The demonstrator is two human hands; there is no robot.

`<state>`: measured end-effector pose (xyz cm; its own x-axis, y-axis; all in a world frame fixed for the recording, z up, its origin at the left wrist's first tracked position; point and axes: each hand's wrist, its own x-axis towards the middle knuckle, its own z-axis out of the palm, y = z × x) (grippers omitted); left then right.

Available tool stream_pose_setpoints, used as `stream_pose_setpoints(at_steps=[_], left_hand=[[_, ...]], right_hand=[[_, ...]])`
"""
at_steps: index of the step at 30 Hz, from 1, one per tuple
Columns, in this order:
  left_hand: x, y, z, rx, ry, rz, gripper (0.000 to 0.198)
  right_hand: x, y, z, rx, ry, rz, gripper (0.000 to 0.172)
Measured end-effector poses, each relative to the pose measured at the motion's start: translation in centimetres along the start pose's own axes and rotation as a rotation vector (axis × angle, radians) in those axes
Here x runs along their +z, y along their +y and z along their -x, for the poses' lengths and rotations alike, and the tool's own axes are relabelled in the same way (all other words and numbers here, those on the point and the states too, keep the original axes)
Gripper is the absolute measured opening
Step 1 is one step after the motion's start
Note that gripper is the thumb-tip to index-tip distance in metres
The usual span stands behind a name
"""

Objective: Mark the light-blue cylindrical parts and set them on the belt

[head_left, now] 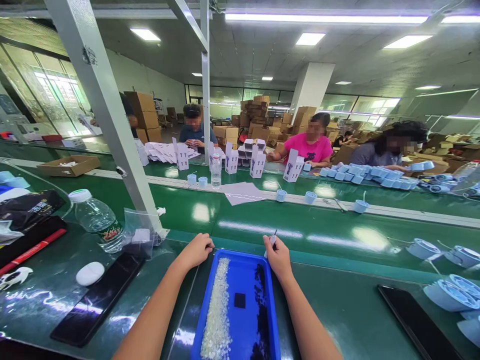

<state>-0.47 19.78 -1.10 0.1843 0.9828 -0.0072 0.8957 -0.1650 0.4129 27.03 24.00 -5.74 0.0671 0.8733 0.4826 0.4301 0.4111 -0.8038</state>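
Note:
My left hand [197, 251] rests at the far left corner of a blue tray [240, 256], its fingers curled inward. Whatever those fingers may hold is hidden. At the tray's far right corner, my right hand [278, 256] is closed around a small white tool [273, 240] with a thin dark tip pointing up. Inside the tray, a long heap of small clear, whitish pieces [217, 310] lies along the left side. Small black pieces [260, 320] line the right side, and a black square [240, 300] sits between them.
Left of me are a phone [99, 300], a white oval case [90, 273] and a tilted water bottle [98, 220] beside a metal post [112, 120]. Another phone [416, 320] and several light-blue round parts [450, 295] lie right. Co-workers sit beyond the green belt [240, 225].

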Motion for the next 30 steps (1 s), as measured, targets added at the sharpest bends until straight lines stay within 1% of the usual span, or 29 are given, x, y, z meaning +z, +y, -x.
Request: stream_pose_setpoints(at_steps=[6, 17, 30], left_hand=[[0.01, -0.03, -0.12, 0.012, -0.001, -0.014, 0.019], [-0.12, 0.06, 0.02, 0.005, 0.006, -0.007, 0.019], [0.11, 0.27, 0.25, -0.008, 0.033, -0.003, 0.019]], right_hand=[[-0.02, -0.05, -0.09, -0.027, 0.009, 0.0, 0.044], [-0.05, -0.29, -0.1, -0.05, -0.003, 0.011, 0.047], [-0.14, 0.29, -0.08, -0.044, 0.004, 0.023, 0.047]])
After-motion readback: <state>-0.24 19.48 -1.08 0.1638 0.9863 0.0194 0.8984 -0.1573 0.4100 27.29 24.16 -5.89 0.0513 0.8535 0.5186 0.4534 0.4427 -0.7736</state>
